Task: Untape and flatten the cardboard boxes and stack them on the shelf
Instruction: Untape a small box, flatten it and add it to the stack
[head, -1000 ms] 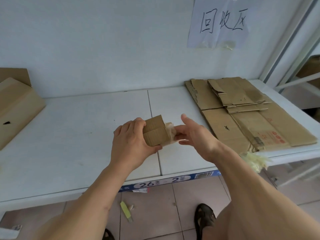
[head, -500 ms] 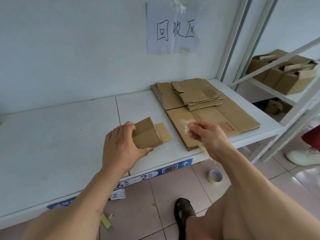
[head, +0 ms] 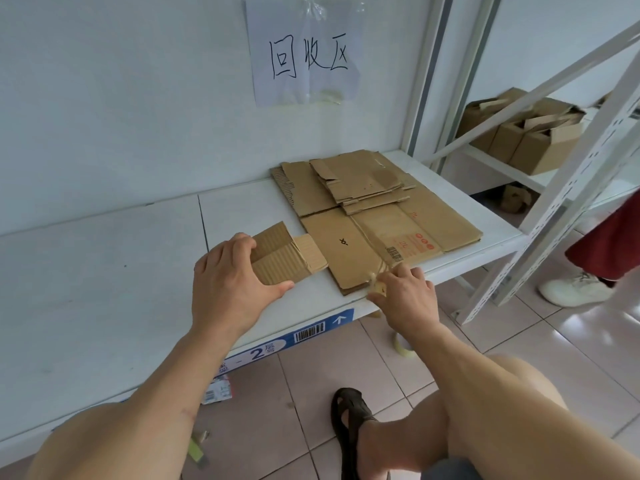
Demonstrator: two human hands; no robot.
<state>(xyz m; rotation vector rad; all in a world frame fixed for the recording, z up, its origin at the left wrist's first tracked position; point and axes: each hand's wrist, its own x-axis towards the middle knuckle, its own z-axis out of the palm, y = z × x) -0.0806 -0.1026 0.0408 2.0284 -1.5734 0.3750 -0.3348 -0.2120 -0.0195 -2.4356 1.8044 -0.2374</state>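
Moved right hand to shelf edge, pinching tape wad. Left hand fingers curled gripping small box, untaped, unflattened; flattened stack beside.

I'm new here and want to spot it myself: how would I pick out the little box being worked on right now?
Find the white shelf under the handwritten paper sign. Left of the stack of flattened cardboard at its front edge, the left hand grips a small cardboard box. Unlike those flat sheets, it is small and stands up boxy, one flap out.
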